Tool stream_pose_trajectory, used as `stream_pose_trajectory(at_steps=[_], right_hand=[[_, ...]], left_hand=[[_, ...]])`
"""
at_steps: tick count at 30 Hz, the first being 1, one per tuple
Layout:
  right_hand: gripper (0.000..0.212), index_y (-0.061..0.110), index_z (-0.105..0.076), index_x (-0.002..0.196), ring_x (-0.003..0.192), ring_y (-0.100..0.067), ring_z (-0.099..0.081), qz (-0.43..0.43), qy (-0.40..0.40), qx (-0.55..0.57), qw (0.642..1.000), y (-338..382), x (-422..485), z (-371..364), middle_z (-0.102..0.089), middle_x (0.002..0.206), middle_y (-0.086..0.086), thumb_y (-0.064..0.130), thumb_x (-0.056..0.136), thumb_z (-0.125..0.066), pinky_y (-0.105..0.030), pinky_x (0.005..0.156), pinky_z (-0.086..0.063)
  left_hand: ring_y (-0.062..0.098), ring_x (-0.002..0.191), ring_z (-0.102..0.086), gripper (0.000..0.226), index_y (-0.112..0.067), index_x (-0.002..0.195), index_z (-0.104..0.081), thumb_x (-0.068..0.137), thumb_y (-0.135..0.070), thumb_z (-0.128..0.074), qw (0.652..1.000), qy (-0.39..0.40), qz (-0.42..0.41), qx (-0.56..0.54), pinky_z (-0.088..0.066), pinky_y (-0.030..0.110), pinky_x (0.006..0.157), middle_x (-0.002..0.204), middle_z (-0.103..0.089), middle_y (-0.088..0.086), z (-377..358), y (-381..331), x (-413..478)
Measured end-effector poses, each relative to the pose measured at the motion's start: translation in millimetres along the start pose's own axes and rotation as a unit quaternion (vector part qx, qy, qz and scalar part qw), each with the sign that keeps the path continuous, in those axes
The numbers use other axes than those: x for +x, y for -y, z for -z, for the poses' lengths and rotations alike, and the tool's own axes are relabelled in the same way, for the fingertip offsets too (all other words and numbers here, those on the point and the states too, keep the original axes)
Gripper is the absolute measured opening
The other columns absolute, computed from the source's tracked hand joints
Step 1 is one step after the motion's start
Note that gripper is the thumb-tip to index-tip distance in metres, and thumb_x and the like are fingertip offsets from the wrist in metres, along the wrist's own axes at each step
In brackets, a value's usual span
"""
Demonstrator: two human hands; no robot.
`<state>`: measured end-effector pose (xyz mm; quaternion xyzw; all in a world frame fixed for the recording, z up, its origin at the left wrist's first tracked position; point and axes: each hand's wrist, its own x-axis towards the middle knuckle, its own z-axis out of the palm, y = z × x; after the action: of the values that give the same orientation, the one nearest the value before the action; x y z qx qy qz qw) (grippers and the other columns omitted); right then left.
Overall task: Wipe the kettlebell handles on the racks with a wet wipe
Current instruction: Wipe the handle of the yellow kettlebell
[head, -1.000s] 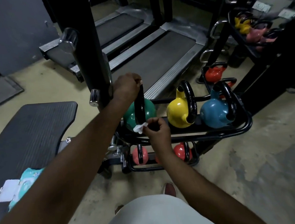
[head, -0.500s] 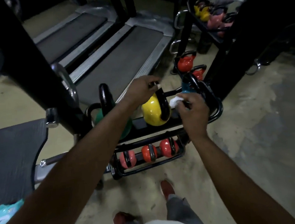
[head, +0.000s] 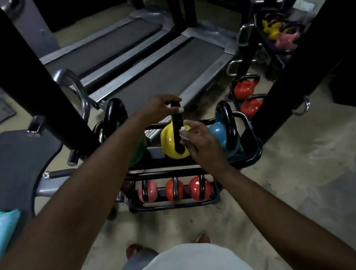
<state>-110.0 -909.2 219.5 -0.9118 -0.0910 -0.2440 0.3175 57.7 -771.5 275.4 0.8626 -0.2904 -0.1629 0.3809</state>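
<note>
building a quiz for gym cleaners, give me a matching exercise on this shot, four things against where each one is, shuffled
Things
1. yellow round kettlebell with black handle
2. blue round kettlebell with black handle
3. small pink kettlebell
4. pale blue soft pack of wipes

Places
A. on the dark bench pad, far left
B. lower tier of the black tube rack, left end
C. upper tier, right end
D. upper tier, middle, left hand gripping its handle, right hand holding a white wet wipe to it

Pairs: 1-D, 2-C, 3-B, 4-A

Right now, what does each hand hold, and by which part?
The left hand grips the yellow kettlebell by the top of its black handle; the right hand pinches a bunched white wet wipe.
</note>
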Motion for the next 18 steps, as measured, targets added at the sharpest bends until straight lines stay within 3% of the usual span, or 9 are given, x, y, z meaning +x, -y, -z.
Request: stream_pose_trajectory(at_steps=[3, 7, 9, 12, 15, 18], right_hand=[[0.04, 0.01, -0.064, 0.125, 0.121, -0.016, -0.055, -0.011, 0.021, 0.059, 0.998, 10.7, -3.9, 5.6, -0.053, 0.135, -0.006, 0.005, 0.086, -0.071, -0.03, 0.097, -0.052], [0.033, 0.01, -0.071, 0.108, 0.107, -0.002, -0.056, -0.094, -0.034, 0.111, 0.989, 11.5, 6.7, -0.3, -0.056, 0.121, -0.001, 0.012, 0.077, -0.081, -0.015, 0.088, -0.051], [0.022, 0.013, -0.074, 0.1, 0.106, -0.009, -0.058, -0.103, -0.039, 0.107, 0.988, 8.1, 5.8, -3.1, -0.058, 0.119, -0.001, 0.017, 0.079, -0.079, -0.02, 0.086, -0.052], [0.018, 0.014, -0.072, 0.105, 0.106, -0.019, -0.057, -0.02, -0.028, 0.021, 0.999, 5.2, -3.8, -5.1, -0.061, 0.117, -0.005, 0.022, 0.089, -0.068, -0.034, 0.083, -0.052], [0.025, 0.013, -0.069, 0.116, 0.092, -0.014, -0.058, -0.039, -0.031, 0.02, 0.999, 12.6, 11.5, -4.6, -0.058, 0.106, -0.002, 0.024, 0.096, -0.061, -0.033, 0.071, -0.053], [0.02, 0.012, -0.07, 0.109, 0.079, -0.013, -0.053, -0.041, -0.035, -0.056, 0.997, 18.6, 17.5, -8.9, -0.054, 0.095, -0.002, 0.025, 0.095, -0.063, -0.029, 0.062, -0.049]], left_hand=[[0.01, 0.112, -0.062, 0.04, -0.024, 0.116, -0.07, 0.079, -0.037, -0.08, 1.0, -0.004, 0.003, -0.012, -0.046, 0.026, 0.098, 0.117, -0.07, -0.005, -0.4, -0.6, 1.0], [0.009, 0.109, -0.062, 0.042, -0.018, 0.118, -0.069, 0.08, -0.033, -0.08, 1.0, 0.013, -0.01, 0.001, -0.043, 0.019, 0.093, 0.11, -0.068, -0.007, 4.1, 0.4, 5.7], [0.01, 0.11, -0.063, 0.043, -0.018, 0.118, -0.069, 0.08, -0.034, -0.079, 1.0, 0.02, -0.015, 0.008, -0.045, 0.023, 0.097, 0.113, -0.069, -0.006, 5.8, 1.4, 7.7], [0.01, 0.112, -0.062, 0.043, -0.019, 0.118, -0.069, 0.08, -0.036, -0.079, 0.999, 0.036, -0.018, 0.016, -0.045, 0.025, 0.101, 0.116, -0.07, -0.003, 7.9, 3.6, 11.8], [0.009, 0.112, -0.062, 0.043, -0.019, 0.117, -0.07, 0.08, -0.039, -0.079, 0.998, 0.037, -0.033, 0.036, -0.046, 0.024, 0.099, 0.117, -0.07, -0.002, 10.3, 3.2, 13.1], [0.012, 0.111, -0.063, 0.044, -0.015, 0.116, -0.07, 0.079, -0.037, -0.08, 0.998, 0.034, -0.04, 0.038, -0.048, 0.028, 0.1, 0.115, -0.07, 0.0, 12.1, 3.3, 15.1]])
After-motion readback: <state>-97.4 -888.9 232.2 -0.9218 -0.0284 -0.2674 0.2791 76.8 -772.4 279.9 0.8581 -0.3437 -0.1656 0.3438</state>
